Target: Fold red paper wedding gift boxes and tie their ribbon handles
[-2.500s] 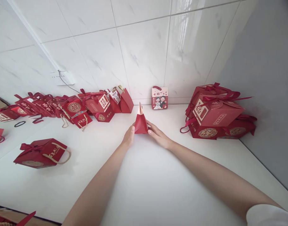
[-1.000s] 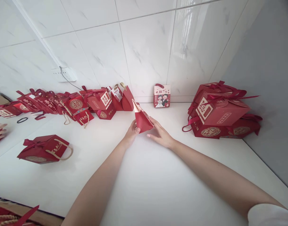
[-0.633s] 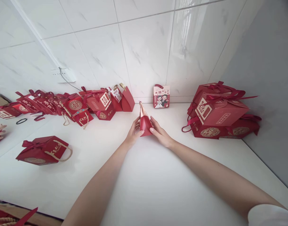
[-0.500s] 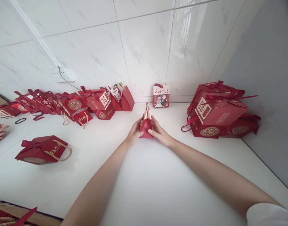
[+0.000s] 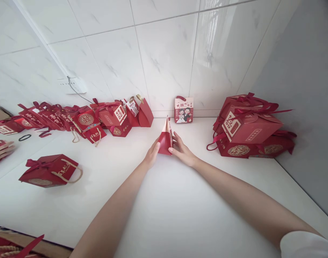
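A small red gift box (image 5: pixel 164 142) with a cream upper part and a pointed, folded top stands on the white table in front of me, one narrow side facing me. My left hand (image 5: pixel 152 153) rests against its left side, with the thumb at the near left edge. On the right side, my right hand (image 5: pixel 182 150) holds it with the thumb at the near lower corner and the fingers along the far part. Just behind it, against the wall, stands a pink and red candy box (image 5: pixel 183 110) with a cartoon couple and a red strap.
Stacked red boxes with ribbons (image 5: pixel 250 125) stand at the right. A row of red boxes (image 5: pixel 85 120) lines the wall at left. One rope-handled red box (image 5: pixel 49 170) sits nearer. Another person's hand (image 5: pixel 2 151) is at the left edge, near a black ring (image 5: pixel 24 137).
The gift box has turned slightly, showing more of its right face. My right fingers have spread a little, and my left fingers have shifted. The other person's hand has moved right.
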A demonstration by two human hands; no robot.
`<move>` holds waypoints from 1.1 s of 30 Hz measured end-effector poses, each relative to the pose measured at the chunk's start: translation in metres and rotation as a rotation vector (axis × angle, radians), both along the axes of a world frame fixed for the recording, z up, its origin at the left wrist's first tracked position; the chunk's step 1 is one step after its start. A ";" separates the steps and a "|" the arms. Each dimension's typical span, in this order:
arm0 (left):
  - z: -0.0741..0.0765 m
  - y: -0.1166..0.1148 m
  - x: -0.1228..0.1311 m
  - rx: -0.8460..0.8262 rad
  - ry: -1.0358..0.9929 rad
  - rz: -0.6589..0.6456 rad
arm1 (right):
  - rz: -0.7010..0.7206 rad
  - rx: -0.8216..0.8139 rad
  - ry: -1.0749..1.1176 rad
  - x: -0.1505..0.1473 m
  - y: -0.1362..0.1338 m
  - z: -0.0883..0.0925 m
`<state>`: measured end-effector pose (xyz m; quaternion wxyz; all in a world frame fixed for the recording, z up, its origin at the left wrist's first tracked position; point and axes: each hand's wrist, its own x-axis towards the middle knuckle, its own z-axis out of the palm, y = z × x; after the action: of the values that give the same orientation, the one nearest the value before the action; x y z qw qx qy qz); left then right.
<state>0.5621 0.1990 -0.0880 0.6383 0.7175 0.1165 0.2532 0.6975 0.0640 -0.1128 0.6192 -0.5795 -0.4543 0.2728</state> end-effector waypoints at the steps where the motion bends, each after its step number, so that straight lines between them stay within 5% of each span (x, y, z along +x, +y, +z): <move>1: -0.002 0.004 0.000 0.016 -0.009 0.054 | -0.040 0.007 0.010 0.001 0.002 -0.002; 6: -0.017 0.028 0.005 -0.111 -0.035 0.424 | -0.221 0.005 0.021 0.008 0.009 -0.011; 12: -0.011 0.021 0.004 -0.141 -0.080 0.200 | -0.237 -0.008 0.065 0.009 0.008 -0.009; 17: -0.002 0.016 0.001 -0.149 0.057 0.250 | -0.357 0.028 -0.032 0.010 0.005 -0.004; 22: -0.006 0.023 0.003 -0.214 0.058 0.251 | -0.177 0.038 0.023 0.012 0.006 -0.008; 33: -0.016 0.028 0.006 -0.191 0.055 0.235 | -0.242 -0.051 -0.035 0.012 0.007 -0.009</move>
<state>0.5681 0.2269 -0.1037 0.6663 0.6416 0.2404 0.2942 0.7100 0.0706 -0.1214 0.6247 -0.6504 -0.3845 0.1974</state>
